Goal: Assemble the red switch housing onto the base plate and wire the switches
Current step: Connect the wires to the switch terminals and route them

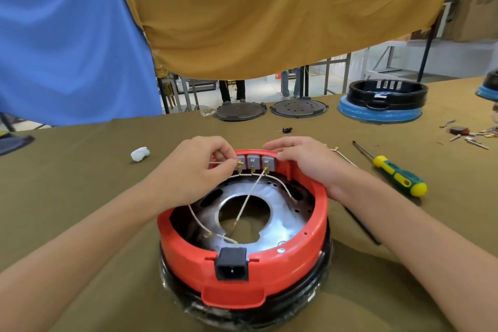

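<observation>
The red switch housing [304, 240] sits on a black plastic-wrapped body [242, 307], with the shiny metal base plate [272, 226] inside the ring. Three grey switches [254, 161] line the far wall, white wires [246, 203] with brass terminals hanging from them. My left hand [194, 170] pinches a white wire's terminal at the leftmost switch. My right hand [304, 162] rests its fingers over the housing's far rim by the rightmost switch. A black power socket [231, 264] faces me at the near rim.
A green-and-yellow screwdriver [396, 170] lies right of the housing, loose wires [341, 153] beside my right wrist. A white wad [140, 153] lies at left. Two dark round plates [239, 112], a black-and-blue unit [382, 100] and scattered terminals [469, 135] stand at the table's far side.
</observation>
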Motion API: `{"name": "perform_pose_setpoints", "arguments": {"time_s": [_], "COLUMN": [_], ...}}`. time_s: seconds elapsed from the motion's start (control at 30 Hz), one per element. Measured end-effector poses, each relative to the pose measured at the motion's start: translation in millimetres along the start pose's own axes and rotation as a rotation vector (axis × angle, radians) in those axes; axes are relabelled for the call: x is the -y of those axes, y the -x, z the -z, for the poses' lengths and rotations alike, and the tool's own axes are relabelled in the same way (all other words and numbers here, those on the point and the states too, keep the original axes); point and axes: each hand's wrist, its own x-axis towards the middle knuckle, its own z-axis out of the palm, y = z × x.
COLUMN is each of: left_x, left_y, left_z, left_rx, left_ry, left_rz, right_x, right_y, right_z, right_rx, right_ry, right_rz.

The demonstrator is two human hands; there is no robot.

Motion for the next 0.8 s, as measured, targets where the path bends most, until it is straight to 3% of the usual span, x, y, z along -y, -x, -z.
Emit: {"name": "perform_pose_setpoints", "arguments": {"time_s": [0.17, 0.3, 0.37, 0.43, 0.63, 0.8], "left_x": [-3, -13, -20, -23, -15, -14], "left_y": [-3, -14, -18, -20, -22, -17], "left_z": [8, 4, -2, -8, -12, -15], "left_rx": [0.143, 0.258, 0.294, 0.323, 0.388, 0.265], "left_ry": [0.1, 0.358, 0.549, 0.662, 0.866, 0.625], "left_rz": [0.207, 0.423, 0.517, 0.565, 0.634, 0.401], "right_x": [0, 3, 5, 5, 5, 5], "right_y": [5, 4, 3, 4, 3, 1], "right_z": [-9, 0, 3, 3, 5, 3], "right_rx": [-0.12, -0.204, -0.105, -0.033, -0.006, -0.057], "right_ry": [0.196, 0.379, 0.474, 0.514, 0.541, 0.461], "right_rz": [0.002, 0.407, 0.591, 0.656, 0.662, 0.61]}}
